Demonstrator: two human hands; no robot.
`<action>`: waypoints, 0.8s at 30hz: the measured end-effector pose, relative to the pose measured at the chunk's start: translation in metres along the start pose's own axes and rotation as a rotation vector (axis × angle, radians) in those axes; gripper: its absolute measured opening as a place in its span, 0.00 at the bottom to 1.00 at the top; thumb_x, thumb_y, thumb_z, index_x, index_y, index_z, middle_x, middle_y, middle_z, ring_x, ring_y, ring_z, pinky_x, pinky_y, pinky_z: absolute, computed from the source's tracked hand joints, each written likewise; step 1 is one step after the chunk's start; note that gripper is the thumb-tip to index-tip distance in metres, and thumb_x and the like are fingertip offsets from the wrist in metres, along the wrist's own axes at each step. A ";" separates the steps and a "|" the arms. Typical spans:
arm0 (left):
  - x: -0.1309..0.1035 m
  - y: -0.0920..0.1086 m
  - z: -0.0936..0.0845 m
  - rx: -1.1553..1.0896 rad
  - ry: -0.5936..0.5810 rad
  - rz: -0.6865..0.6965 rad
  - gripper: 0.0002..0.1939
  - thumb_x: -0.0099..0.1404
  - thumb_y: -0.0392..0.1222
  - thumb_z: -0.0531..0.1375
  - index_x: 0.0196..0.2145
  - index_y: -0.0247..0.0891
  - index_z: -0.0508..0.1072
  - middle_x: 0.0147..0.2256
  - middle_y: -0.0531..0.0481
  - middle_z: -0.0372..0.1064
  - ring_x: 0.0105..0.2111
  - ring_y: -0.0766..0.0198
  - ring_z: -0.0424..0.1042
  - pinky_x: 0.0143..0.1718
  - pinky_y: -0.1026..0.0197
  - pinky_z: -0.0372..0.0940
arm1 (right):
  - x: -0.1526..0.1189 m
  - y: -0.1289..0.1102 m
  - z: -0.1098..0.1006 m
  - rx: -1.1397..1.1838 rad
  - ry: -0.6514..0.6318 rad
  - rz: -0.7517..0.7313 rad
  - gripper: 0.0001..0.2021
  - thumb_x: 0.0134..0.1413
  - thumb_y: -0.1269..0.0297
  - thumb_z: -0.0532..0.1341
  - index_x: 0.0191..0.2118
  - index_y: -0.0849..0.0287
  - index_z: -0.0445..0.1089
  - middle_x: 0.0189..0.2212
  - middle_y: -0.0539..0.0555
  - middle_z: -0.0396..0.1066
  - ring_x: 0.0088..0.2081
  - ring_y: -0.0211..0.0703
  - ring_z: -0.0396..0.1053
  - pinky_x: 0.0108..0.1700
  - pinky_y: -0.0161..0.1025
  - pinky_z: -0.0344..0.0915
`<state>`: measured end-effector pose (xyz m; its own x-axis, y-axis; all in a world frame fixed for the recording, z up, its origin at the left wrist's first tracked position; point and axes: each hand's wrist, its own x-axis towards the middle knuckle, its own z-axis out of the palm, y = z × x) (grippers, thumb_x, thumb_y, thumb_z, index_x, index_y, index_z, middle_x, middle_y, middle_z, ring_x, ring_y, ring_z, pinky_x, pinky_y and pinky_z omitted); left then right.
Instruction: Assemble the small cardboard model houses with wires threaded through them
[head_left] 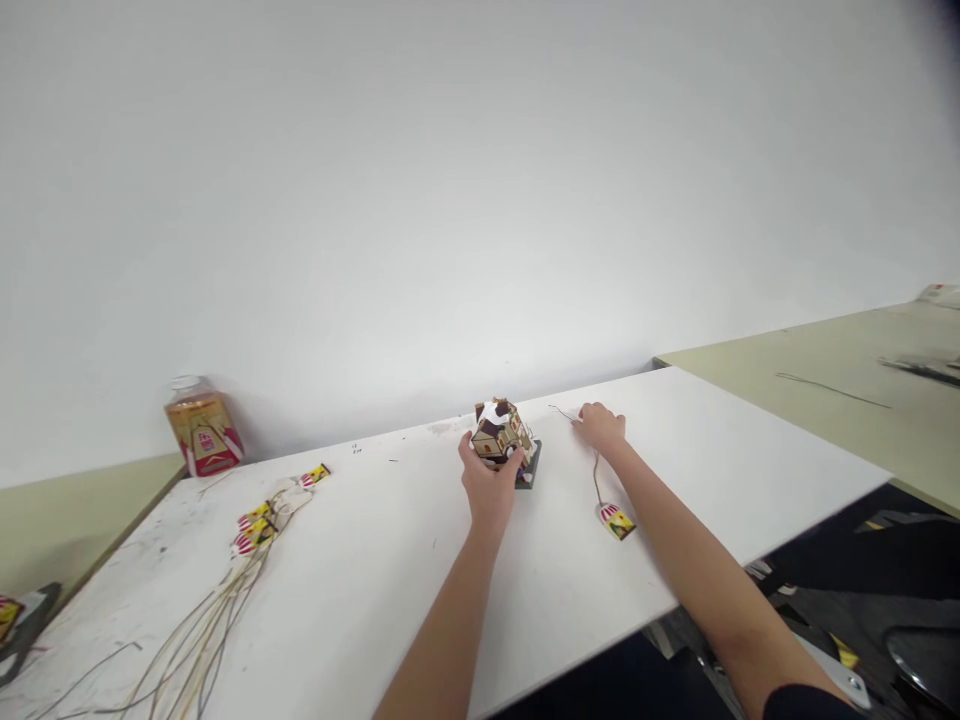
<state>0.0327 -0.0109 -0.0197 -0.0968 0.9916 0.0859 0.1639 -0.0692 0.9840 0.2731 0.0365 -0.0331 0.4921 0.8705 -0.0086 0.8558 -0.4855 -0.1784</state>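
My left hand (491,480) is wrapped round a small model house (501,430) with a white, snow-like roof patch and a dark green base. The house sits on the white table, tilted a little. To its right, my right hand (600,428) pinches a thin wire (561,411), whose bent end sticks out to the left of the fingers. From below that hand a cord (597,478) runs down to a small red, white and yellow piece (617,520) lying on the tabletop.
Several similar striped pieces (255,535) with long cords (217,620) lie at the left of the white table (375,580). A bottle with red liquid (202,425) stands against the wall. Another wire (832,388) rests on the yellowish table (810,350) at the right.
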 end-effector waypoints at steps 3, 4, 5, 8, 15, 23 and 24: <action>0.001 -0.001 0.000 0.017 0.012 0.001 0.43 0.51 0.50 0.67 0.59 0.41 0.53 0.47 0.42 0.71 0.43 0.57 0.73 0.44 0.58 0.68 | -0.001 0.014 -0.010 0.035 -0.061 0.027 0.13 0.56 0.58 0.56 0.44 0.58 0.69 0.47 0.61 0.70 0.48 0.51 0.69 0.48 0.50 0.60; 0.002 -0.002 0.001 0.023 0.016 0.006 0.43 0.51 0.51 0.68 0.59 0.41 0.53 0.47 0.42 0.71 0.43 0.57 0.73 0.44 0.57 0.68 | -0.001 0.019 -0.013 0.043 -0.086 0.032 0.13 0.55 0.57 0.57 0.42 0.58 0.70 0.45 0.61 0.71 0.46 0.51 0.70 0.46 0.49 0.62; 0.002 -0.002 0.001 0.032 0.022 0.014 0.43 0.51 0.51 0.68 0.59 0.41 0.54 0.46 0.43 0.71 0.43 0.57 0.73 0.44 0.57 0.68 | -0.001 0.023 -0.015 0.048 -0.108 0.032 0.14 0.54 0.56 0.58 0.42 0.58 0.70 0.44 0.61 0.71 0.45 0.51 0.71 0.44 0.48 0.63; 0.003 -0.002 0.002 0.075 0.042 0.045 0.42 0.50 0.52 0.68 0.58 0.42 0.55 0.47 0.43 0.71 0.43 0.57 0.73 0.44 0.57 0.67 | -0.002 0.029 -0.019 0.052 -0.144 0.010 0.15 0.51 0.54 0.60 0.42 0.58 0.70 0.45 0.62 0.72 0.45 0.53 0.71 0.41 0.46 0.65; 0.006 -0.007 0.004 0.133 0.021 0.119 0.44 0.49 0.52 0.69 0.59 0.43 0.54 0.45 0.45 0.72 0.38 0.60 0.74 0.42 0.57 0.68 | -0.005 0.021 -0.019 0.040 -0.119 -0.043 0.15 0.53 0.69 0.58 0.48 0.60 0.67 0.48 0.65 0.70 0.49 0.53 0.70 0.45 0.46 0.63; 0.016 -0.017 0.004 0.081 0.052 0.178 0.43 0.48 0.50 0.70 0.58 0.44 0.56 0.46 0.44 0.72 0.41 0.57 0.74 0.43 0.56 0.68 | -0.008 0.014 -0.020 0.081 -0.157 -0.073 0.12 0.53 0.70 0.59 0.45 0.60 0.69 0.43 0.64 0.72 0.48 0.51 0.70 0.50 0.50 0.56; 0.017 -0.018 0.003 0.077 0.057 0.183 0.43 0.48 0.50 0.70 0.58 0.44 0.56 0.46 0.44 0.72 0.41 0.57 0.74 0.42 0.56 0.69 | -0.008 0.013 -0.020 0.087 -0.161 -0.078 0.12 0.53 0.70 0.59 0.45 0.59 0.69 0.42 0.63 0.72 0.48 0.51 0.70 0.51 0.50 0.55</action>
<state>0.0312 0.0072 -0.0364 -0.1138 0.9552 0.2734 0.2580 -0.2373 0.9366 0.2835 0.0216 -0.0153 0.3874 0.9101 -0.1471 0.8696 -0.4137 -0.2693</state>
